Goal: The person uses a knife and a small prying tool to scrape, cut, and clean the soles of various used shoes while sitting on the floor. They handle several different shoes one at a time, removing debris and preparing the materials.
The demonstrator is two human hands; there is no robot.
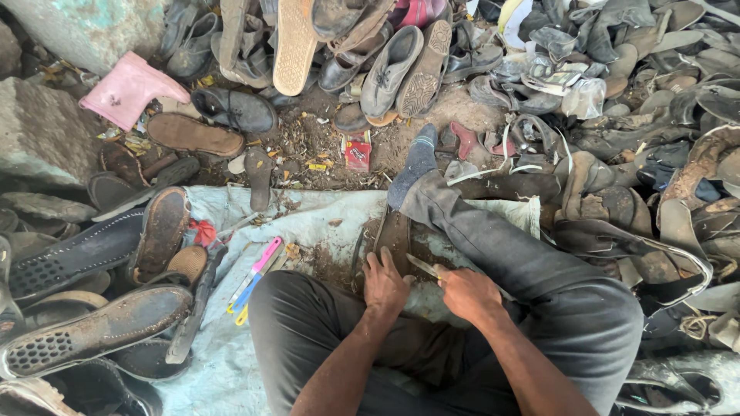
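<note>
I sit on a pale blue sheet (231,362) with one leg stretched forward. A dirty brown shoe sole (391,235) lies in front of my lap against that leg. My left hand (384,283) presses down on the near end of the sole. My right hand (466,293) grips a knife (422,266), whose blade points left toward the sole, right beside my left hand.
Heaps of worn shoes, sandals and soles ring the sheet on all sides. A pink boot (127,88) leans on stone blocks at the far left. Pink, blue and yellow handled tools (253,279) lie on the sheet by my left knee. A red packet (357,152) sits on the dirt ahead.
</note>
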